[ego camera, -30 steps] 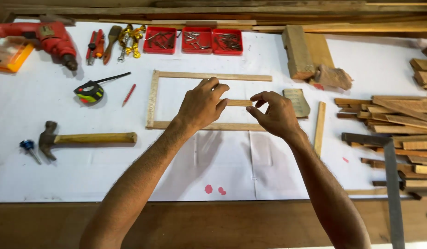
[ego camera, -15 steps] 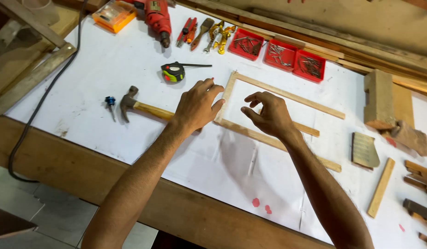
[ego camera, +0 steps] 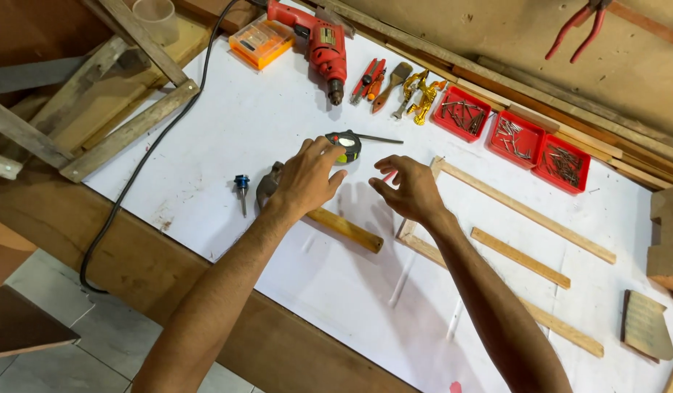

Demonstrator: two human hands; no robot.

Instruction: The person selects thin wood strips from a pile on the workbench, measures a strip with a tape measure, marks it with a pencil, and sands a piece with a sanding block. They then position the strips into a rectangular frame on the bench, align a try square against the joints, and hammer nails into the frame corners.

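A: Item one, nearest the viewer?

B: Two bare forearms reaching over the workbench, which is covered in white sheet. All places are given from the hammer, which lies flat near the bench's front edge with its wooden handle running right.

A: Left hand?

B: Left hand, palm down, directly over the hammer's head and hiding most of it. Fingers spread loosely, curled around nothing. Whether the palm touches the hammer cannot be told.

A: Right hand?

B: Right hand, just right of the hammer's head, above the handle. Fingers half open and bent, empty.

A: Next entries.

B: Tape measure, black and yellow, just beyond the hammer, at the left hand's fingertips, its blade drawn out to the right. Small blue-topped bit, left of the hammer, near it. Wooden frame of thin strips, right of the hammer, its near corner under the right wrist.

A: Far row?

B: Beyond the hammer: red power drill, with an orange case to its left. Right of the drill are small hand tools, then three red trays of nails. Black cord trails off the bench's left side.
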